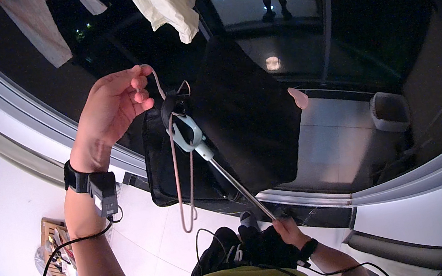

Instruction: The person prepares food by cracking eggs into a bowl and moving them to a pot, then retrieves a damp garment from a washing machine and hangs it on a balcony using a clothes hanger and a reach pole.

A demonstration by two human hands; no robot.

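Pinched in the raised fingers of my left hand [119, 95] is the end of a thin pinkish clothes hanger [176, 167], which hangs down beside the pole head. My right hand [291, 231] grips the lower end of a metal pole [241, 187]. The pole's pale blue forked head [186, 133] lies against the hanger, close to a black strap or loop [170, 107]. Black garments or bags [248, 120] hang behind them; which part is joined to the hanger cannot be told.
A cream cloth [170, 4] and pale trousers [38, 28] hang above. The sliding door's white track [305, 196] crosses in front of me. A grey basket [390, 112] stands on the floor at right. A wooden slatted table [54, 253] with assorted things is at left.
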